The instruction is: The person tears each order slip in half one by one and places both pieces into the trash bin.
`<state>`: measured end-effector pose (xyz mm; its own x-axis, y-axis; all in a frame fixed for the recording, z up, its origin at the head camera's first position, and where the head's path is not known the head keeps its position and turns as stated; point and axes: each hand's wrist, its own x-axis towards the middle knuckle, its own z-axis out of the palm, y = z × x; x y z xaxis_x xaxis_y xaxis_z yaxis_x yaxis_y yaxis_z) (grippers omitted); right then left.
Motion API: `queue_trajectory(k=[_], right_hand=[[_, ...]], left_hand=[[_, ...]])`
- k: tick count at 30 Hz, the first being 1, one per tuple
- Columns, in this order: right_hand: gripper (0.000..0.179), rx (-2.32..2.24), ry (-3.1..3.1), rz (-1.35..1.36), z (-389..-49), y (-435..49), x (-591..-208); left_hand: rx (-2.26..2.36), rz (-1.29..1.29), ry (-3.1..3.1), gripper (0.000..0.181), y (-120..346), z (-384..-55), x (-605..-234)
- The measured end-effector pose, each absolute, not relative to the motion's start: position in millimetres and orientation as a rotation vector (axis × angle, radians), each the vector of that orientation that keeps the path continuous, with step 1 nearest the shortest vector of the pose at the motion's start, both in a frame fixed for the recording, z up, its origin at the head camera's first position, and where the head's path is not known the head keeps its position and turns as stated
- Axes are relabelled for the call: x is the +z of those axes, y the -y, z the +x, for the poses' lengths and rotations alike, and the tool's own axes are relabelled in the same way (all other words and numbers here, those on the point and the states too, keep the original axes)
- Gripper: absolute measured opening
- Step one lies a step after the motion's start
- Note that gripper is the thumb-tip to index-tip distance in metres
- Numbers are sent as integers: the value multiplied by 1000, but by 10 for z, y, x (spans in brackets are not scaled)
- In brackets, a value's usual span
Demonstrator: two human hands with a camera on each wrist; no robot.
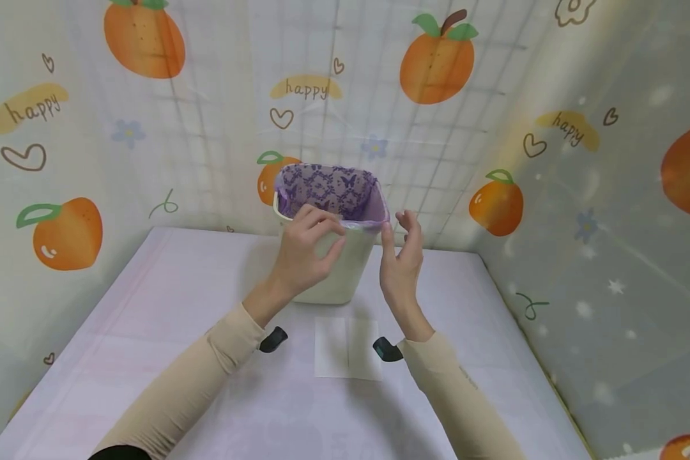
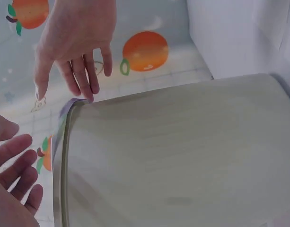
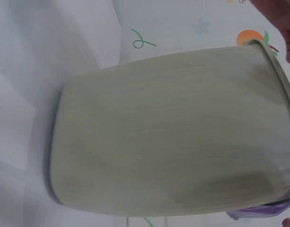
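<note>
A pale cream trash bin stands upright at the back of the table. Its purple bag liner, patterned with lace and butterflies, lines the inside and laps over the rim at the right corner. My left hand hovers in front of the near rim, fingers loosely bent and holding nothing. In the left wrist view the rim beside that hand shows bare. My right hand is at the right corner, its fairly straight fingers pointing at the rim. Fingertips of it sit right at the liner edge there.
Two white paper-like rectangles lie side by side on the table in front of the bin. A dark wrist device sits by the left cuff, another by the right. Curtains printed with oranges surround the table.
</note>
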<state>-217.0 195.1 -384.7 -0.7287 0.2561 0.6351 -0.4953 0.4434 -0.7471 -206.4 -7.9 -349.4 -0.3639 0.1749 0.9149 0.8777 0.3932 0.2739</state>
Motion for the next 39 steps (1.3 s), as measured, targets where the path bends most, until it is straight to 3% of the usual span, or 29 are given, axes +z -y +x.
queue_trajectory(k=[17,39], right_hand=[[61,1415,1964,187,-2123,-1899,-4434],[46,1487,1968,180,-2037,-1948,-5178]], left_hand=[[-904,-982,1783,9,127,-2000,-4000],[-911,-925,1972,10,206,-2016,-4747]])
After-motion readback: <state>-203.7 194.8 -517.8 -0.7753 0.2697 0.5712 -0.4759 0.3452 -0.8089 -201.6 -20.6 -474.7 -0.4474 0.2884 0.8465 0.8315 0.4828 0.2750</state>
